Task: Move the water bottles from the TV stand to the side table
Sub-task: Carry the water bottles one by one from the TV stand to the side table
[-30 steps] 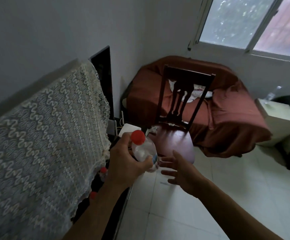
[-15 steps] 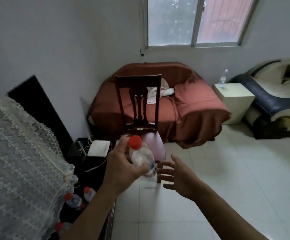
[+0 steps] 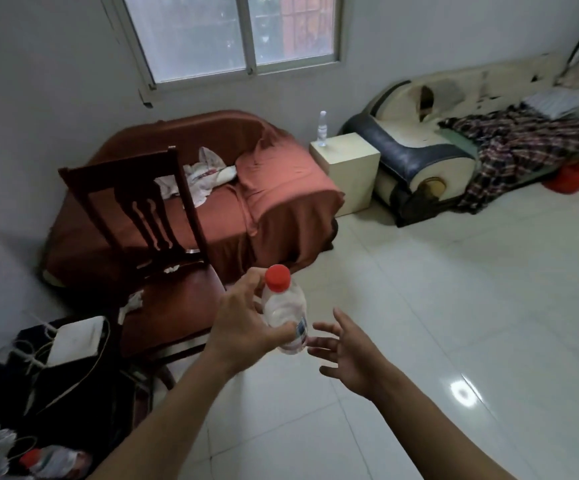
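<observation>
My left hand (image 3: 243, 323) grips a clear water bottle with a red cap (image 3: 286, 306), held upright in front of me. Just right of the bottle, my right hand (image 3: 347, 351) is open with fingers spread, holding nothing. A cream side table (image 3: 350, 168) stands across the room between two sofas, and one clear bottle (image 3: 322, 128) stands on its far corner. Another red-capped bottle (image 3: 51, 462) lies on the dark TV stand (image 3: 73, 403) at the lower left.
A dark wooden chair (image 3: 163, 271) stands just ahead to the left. Behind it is a sofa under a rust-red cover (image 3: 246, 188). A cream and black sofa with a plaid blanket (image 3: 454, 150) lies to the right. White tiled floor (image 3: 419, 306) stretches toward the side table.
The view has swung right, away from the lace-covered TV stand and toward the room. The side table now lies more central. My left hand still carries the bottle, the right one stays open beside it.
</observation>
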